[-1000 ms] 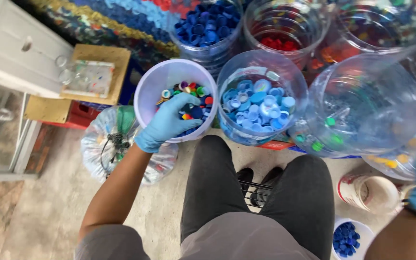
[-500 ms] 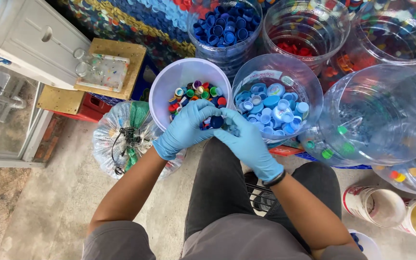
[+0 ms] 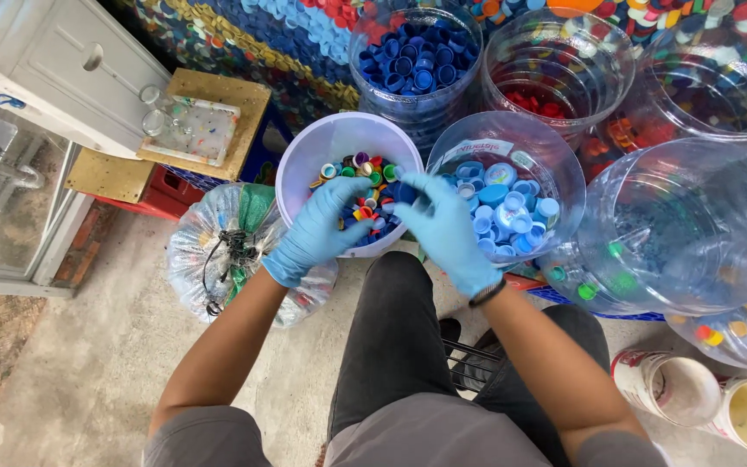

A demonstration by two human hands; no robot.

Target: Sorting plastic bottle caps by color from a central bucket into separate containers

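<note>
So you've got the white bucket (image 3: 309,156) right in front of your knees, and it's the thing to look at: round, pale lilac-white inside, with a heap of mixed bottle caps (image 3: 365,186) piled toward its near side, red, green, yellow, orange, dark blue, all jumbled. Your left hand (image 3: 315,229), in a light blue glove, dips over the bucket's near rim with fingers curled down into the caps; I can't tell if it's actually pinching one. Your right hand (image 3: 443,227), gloved the same with a dark band at the wrist, sits at the bucket's right edge, fingers bent loosely toward the pile, also no clear grip visible. Just right of the bucket, touching it, is a clear tub of light blue caps (image 3: 512,203). Behind the bucket stands a clear jar of dark blue caps (image 3: 412,60). Left of the bucket, on the floor, there's a knotted clear plastic bag (image 3: 218,251).
</note>
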